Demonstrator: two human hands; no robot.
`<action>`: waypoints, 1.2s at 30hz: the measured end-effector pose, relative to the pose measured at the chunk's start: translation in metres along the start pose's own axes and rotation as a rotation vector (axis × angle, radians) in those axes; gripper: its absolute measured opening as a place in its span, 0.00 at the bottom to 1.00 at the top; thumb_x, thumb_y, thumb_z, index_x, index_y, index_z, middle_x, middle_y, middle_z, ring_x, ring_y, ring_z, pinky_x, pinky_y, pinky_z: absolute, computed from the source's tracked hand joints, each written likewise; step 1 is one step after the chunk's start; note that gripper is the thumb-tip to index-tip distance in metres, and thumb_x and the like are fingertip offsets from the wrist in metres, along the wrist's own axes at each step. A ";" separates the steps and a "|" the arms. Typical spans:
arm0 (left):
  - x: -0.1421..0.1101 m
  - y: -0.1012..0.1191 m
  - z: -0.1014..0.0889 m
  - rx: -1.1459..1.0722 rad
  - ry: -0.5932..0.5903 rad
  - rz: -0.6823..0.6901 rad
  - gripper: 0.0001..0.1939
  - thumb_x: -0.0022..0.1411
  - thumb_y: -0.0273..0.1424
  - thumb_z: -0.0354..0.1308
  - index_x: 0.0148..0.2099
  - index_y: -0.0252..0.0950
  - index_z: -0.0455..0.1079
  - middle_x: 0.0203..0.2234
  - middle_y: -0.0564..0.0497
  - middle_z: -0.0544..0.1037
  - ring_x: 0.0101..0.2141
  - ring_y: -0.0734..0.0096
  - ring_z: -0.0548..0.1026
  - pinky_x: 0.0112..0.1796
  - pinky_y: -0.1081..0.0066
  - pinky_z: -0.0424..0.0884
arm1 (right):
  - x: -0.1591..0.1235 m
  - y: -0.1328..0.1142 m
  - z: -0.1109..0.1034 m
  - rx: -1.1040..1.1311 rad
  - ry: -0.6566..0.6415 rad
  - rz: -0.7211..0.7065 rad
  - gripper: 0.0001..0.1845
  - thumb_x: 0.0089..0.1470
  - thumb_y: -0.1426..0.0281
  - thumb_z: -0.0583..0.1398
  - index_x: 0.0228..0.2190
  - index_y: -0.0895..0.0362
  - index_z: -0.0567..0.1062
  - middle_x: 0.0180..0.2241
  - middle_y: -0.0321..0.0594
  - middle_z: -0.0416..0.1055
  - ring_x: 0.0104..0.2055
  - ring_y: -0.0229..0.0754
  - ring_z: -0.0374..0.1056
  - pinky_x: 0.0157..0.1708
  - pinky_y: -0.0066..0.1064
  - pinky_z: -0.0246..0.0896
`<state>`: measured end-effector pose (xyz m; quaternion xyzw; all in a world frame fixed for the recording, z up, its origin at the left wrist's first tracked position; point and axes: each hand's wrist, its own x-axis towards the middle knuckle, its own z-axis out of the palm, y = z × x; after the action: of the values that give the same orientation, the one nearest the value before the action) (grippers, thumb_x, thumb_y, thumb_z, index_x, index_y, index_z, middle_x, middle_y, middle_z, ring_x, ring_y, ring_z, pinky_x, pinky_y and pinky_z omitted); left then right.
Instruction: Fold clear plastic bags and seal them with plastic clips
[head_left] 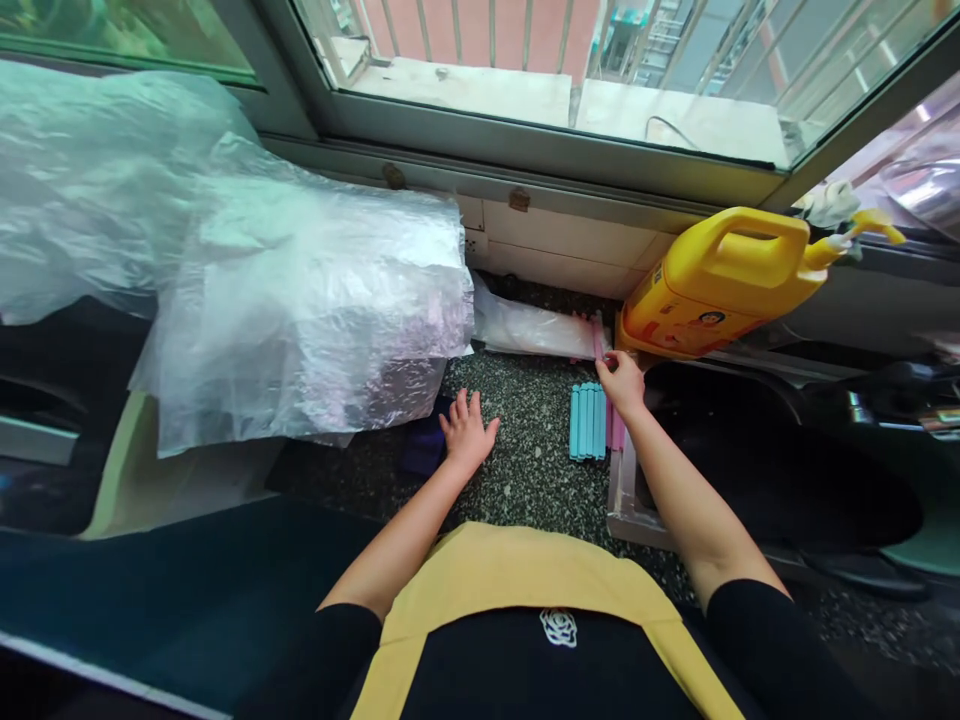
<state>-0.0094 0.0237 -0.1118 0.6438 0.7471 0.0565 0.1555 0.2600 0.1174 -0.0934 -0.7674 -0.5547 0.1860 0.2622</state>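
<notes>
Under a grey-framed sliding window (555, 147), a black-speckled granite counter (536, 400) carries crumpled clear plastic sheeting (315, 300) over its left side and a yellow plastic pump jug (720, 290) at its right back corner. The left hand (466, 438) is spread wide; the right hand (624, 384) pinches narrowly. Flat turquoise plastic clips (587, 422) line the right edge; a slim pink plastic clip (598, 335), near the back edge, has its near end in that pinch.

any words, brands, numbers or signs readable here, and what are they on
No text is legible.
Yellow pump jug: label lettering and dark print too small and blurred to read.
Black top: white rose-like emblem, no letters visible.
</notes>
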 end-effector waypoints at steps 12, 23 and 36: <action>-0.021 0.011 -0.044 -0.260 0.168 0.351 0.25 0.59 0.35 0.55 0.57 0.33 0.62 0.58 0.36 0.62 0.54 0.53 0.67 0.53 0.57 0.64 | -0.037 -0.054 -0.012 0.087 0.007 -0.230 0.16 0.48 0.63 0.56 0.36 0.60 0.74 0.34 0.48 0.75 0.33 0.46 0.69 0.38 0.39 0.62; -0.030 -0.032 -0.171 -0.242 0.865 0.783 0.05 0.61 0.27 0.54 0.38 0.36 0.70 0.29 0.49 0.73 0.32 0.71 0.71 0.35 0.71 0.70 | -0.062 -0.166 0.006 0.205 -0.175 -0.538 0.07 0.49 0.68 0.58 0.29 0.57 0.75 0.30 0.42 0.75 0.29 0.39 0.66 0.33 0.31 0.58; 0.035 -0.074 -0.233 0.172 0.649 0.604 0.07 0.58 0.30 0.57 0.35 0.34 0.75 0.27 0.47 0.74 0.33 0.64 0.72 0.33 0.68 0.67 | -0.029 -0.235 0.026 0.633 -0.464 -0.116 0.11 0.41 0.70 0.61 0.14 0.58 0.66 0.11 0.27 0.55 0.16 0.29 0.49 0.19 0.25 0.45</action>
<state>-0.1545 0.0723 0.0817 0.7925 0.5379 0.2358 -0.1643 0.0591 0.1528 0.0290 -0.5535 -0.5570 0.5011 0.3637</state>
